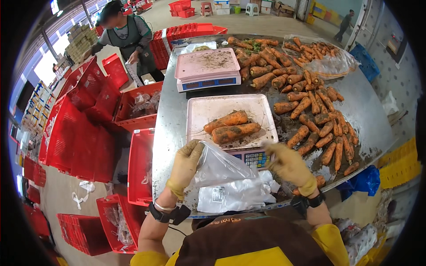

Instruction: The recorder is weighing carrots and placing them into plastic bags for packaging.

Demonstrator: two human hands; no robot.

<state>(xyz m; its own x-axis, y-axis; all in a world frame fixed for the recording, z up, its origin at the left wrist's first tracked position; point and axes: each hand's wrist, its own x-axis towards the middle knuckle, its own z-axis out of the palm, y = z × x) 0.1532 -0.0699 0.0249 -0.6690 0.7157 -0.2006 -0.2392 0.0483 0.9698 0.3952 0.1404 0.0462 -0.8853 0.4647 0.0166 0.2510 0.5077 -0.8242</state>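
My left hand (188,162), in a pale yellow glove, pinches a clear plastic bag (224,166) near the steel table's front edge. My right hand (288,164), also gloved, is to the right of that bag; its fingertips are blurred, so what they hold is unclear. More flat bags (228,197) lie below. Just beyond my hands, two dirty carrots (235,133) rest on the pale tray of a scale (197,108). A large pile of carrots (304,104) covers the table's right side.
A second scale (206,60) stands farther back. Red crates (142,166) crowd the left side. A co-worker in an apron (133,40) stands beyond them; another person (344,26) is far right. A blue crate (364,60) and yellow crates (397,164) sit along the right.
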